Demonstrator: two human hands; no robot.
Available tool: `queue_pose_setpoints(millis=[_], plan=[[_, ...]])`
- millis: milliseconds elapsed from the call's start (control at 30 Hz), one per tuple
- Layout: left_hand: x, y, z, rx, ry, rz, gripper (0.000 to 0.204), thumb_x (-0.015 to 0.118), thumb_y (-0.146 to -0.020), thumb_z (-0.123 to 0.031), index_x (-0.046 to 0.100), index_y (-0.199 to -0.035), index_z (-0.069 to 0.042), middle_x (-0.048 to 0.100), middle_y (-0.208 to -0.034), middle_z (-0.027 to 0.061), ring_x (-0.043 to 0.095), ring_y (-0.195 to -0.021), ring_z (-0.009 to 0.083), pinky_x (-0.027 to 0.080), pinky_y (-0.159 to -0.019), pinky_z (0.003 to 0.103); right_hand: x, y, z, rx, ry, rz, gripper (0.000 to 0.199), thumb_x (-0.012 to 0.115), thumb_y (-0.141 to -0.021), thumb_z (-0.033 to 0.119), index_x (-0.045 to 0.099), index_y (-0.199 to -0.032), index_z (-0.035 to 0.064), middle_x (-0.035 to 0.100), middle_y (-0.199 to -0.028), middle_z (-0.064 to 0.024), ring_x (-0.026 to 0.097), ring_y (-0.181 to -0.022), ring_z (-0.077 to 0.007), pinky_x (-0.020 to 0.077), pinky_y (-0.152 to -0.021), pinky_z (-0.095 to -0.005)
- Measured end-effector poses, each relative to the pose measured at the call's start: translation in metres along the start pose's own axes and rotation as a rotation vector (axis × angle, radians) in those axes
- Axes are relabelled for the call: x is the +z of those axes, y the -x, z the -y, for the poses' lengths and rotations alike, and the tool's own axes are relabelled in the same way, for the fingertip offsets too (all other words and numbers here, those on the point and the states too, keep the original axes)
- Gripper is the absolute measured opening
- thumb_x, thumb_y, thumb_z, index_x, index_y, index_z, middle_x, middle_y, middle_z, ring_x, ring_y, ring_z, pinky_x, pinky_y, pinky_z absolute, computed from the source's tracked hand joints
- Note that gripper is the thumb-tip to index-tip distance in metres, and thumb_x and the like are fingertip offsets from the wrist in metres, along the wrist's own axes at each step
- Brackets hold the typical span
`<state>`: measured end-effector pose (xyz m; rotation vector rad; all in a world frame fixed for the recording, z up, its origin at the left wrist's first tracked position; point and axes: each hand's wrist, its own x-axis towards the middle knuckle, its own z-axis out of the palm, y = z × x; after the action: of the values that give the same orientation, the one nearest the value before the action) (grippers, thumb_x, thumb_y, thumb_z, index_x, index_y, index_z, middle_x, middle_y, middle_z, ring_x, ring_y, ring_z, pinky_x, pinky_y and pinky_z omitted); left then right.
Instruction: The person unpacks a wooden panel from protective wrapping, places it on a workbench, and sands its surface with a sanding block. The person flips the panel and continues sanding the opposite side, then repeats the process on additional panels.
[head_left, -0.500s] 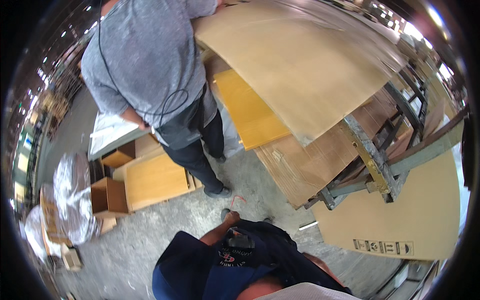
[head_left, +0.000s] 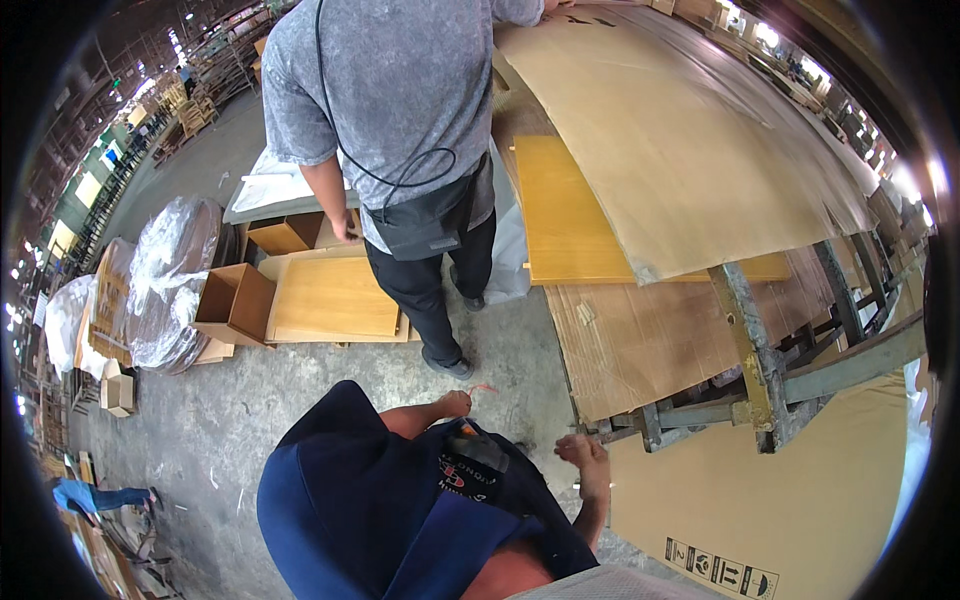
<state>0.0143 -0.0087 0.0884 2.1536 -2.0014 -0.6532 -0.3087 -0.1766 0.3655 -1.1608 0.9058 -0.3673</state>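
Grip of left fingers [head_left: 461, 402] too small to tell.

Thin strip [head_left: 483, 387] was red. Wearer's top [head_left: 335, 500] was navy with white-and-red print. Co-worker's shirt [head_left: 390, 90] was mottled grey, pouch [head_left: 425, 225] and trousers [head_left: 408, 298] black. Upper cardboard sheet [head_left: 680, 150] was tan with dark marks; flat panel [head_left: 562, 215] was yellow-orange. Lower cardboard sheet [head_left: 770, 480] was tan with black symbols. Rack beam [head_left: 743, 345] was grey, yellow-patched. Floor [head_left: 220, 430] was mottled grey.
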Motion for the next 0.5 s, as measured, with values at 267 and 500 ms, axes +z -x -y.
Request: queue_pose_setpoints(millis=[267, 500], plan=[[0.012, -0.014, 0.025, 0.197, -0.256, 0.118, 0.013, 0.058, -0.071, -0.017, 0.064, -0.075, -0.006, 0.064, -0.078, 0.0145, 0.065, -0.076, 0.0342, 0.053, -0.064, 0.045, 0.019, -0.004, -0.027, -0.088, 0.311, 0.141, 0.030, 0.059, -0.093, 0.027, 0.066, -0.102, -0.0011, 0.068, -0.084, -0.0086, 0.061, -0.076, -0.0143, 0.0486, -0.072, -0.0279], [-0.005, -0.016, 0.045, 0.226, -0.147, 0.306, 0.019, 0.057, -0.079, -0.022, 0.067, -0.082, -0.006, 0.067, -0.082, 0.0149, 0.068, -0.080, 0.0294, 0.052, -0.068, 0.047, 0.036, 0.004, 0.010, -0.273, 0.424, 0.097, 0.038, 0.057, -0.093, 0.037, 0.064, -0.108, 0.0017, 0.068, -0.098, -0.0147, 0.064, -0.092, -0.0248, 0.0488, -0.081, -0.0352]])
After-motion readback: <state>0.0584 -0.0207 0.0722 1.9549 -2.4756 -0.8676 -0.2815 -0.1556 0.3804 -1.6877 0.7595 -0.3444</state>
